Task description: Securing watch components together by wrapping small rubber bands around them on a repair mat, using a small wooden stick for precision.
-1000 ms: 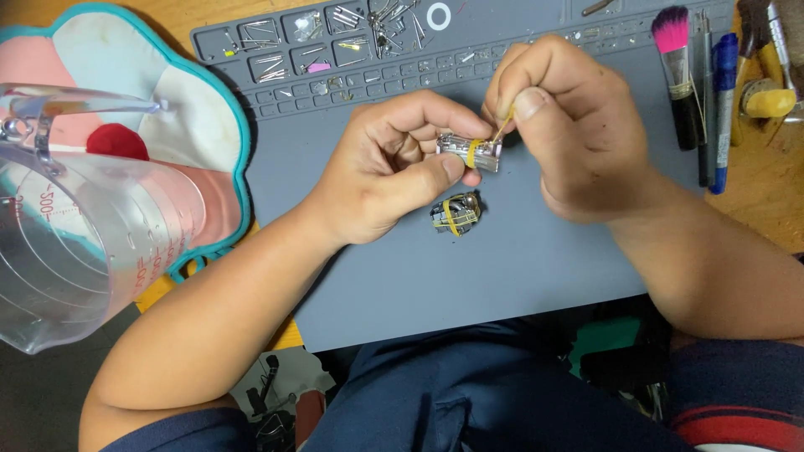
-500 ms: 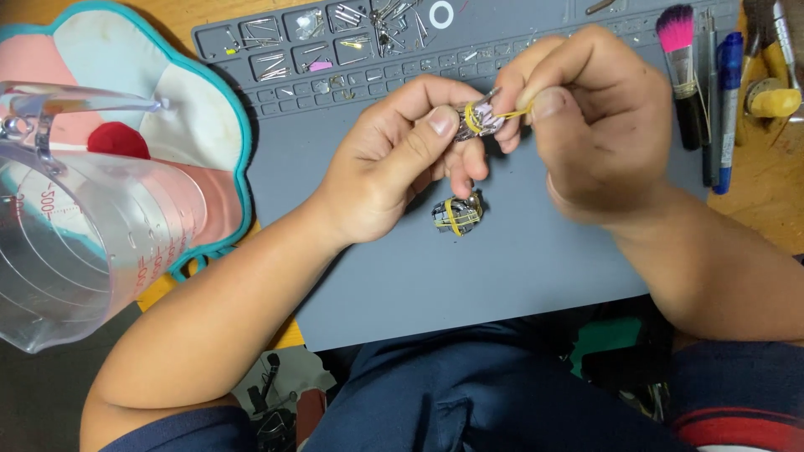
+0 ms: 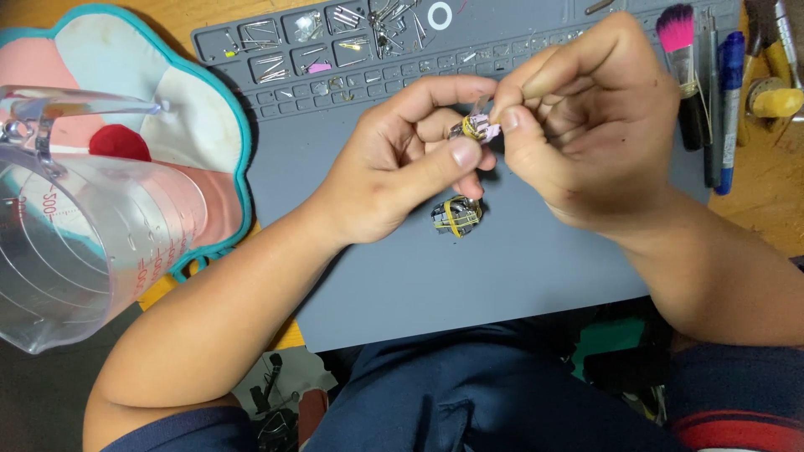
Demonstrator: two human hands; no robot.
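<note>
Pinching with the left hand, thumb and forefinger closed on a small metallic piece wrapped in yellow and tipped with pink, raised just above the grey work mat. Meeting it from the other side with the right hand, fingers curled in tight and thumb and forefinger pressed together at the pink end (too small to tell whether gripping the piece itself, a thin strip or some fine tool). Lying directly below on the mat, apart from both hands: a second small piece, dark and silvery, already crossed with a yellow band. Judging from that, about midway, with one piece banded and set down and the other in the fingers and not yet put beside it; impossible to say how many more remain. Along the far edge of the mat, moulded compartments holding tiny pins and screws, untouched, plus a white ring. Off to the person's left, near the forearm, a clear measuring jug standing partly over a flower-shaped pad in pink, white and teal. Off to the right, on the wooden table, a pink-bristled brush and a blue pen lying side by side, well clear of the work.
</note>
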